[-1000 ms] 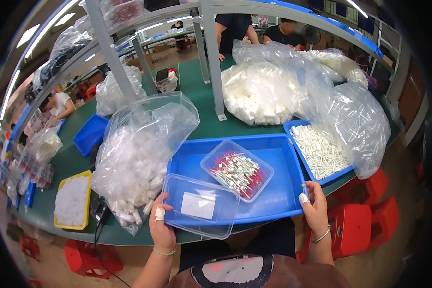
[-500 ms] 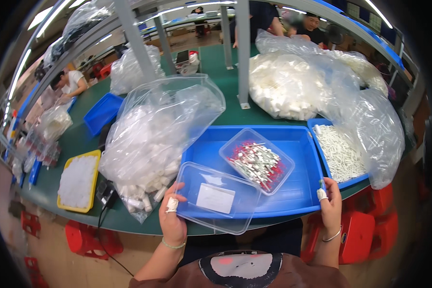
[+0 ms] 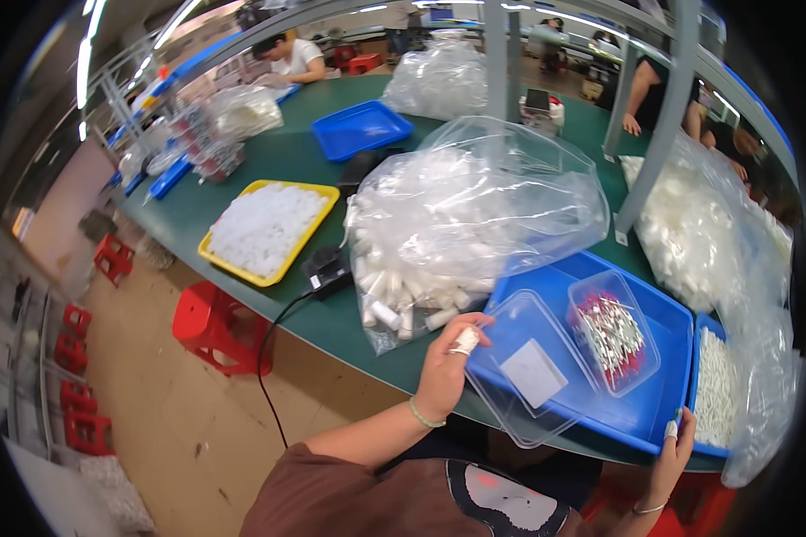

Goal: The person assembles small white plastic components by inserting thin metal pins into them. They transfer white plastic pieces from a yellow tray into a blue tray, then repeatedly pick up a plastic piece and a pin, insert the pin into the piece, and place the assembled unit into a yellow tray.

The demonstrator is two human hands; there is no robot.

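Note:
My left hand (image 3: 449, 362) is closed at the left end of a shallow blue tray (image 3: 671, 358), right against the edge of a clear plastic lid (image 3: 521, 322). That lid bears a white label, lies tilted across the tray's left part and sticks out over its front edge. At the tray's right end my right hand (image 3: 675, 452) grips the rim. Both hands have white wraps on a finger. Inside the tray, right of the lid, rests a clear plastic box (image 3: 651, 369) with many small white and dark red pin-like pieces (image 3: 611, 340).
Behind the tray lies a large clear bag (image 3: 421, 224) of white cylindrical pieces. A yellow tray (image 3: 330, 204) of white bits and a black adapter (image 3: 325, 271) are to the left. Another blue tray (image 3: 715, 394) of white sticks adjoins on the right. Red stools (image 3: 208, 318) stand below.
The view has swung to the left, so the bench and its contents appear further right and tilted. Both hands keep their places at the tray, and the lid and box have not visibly shifted in it.

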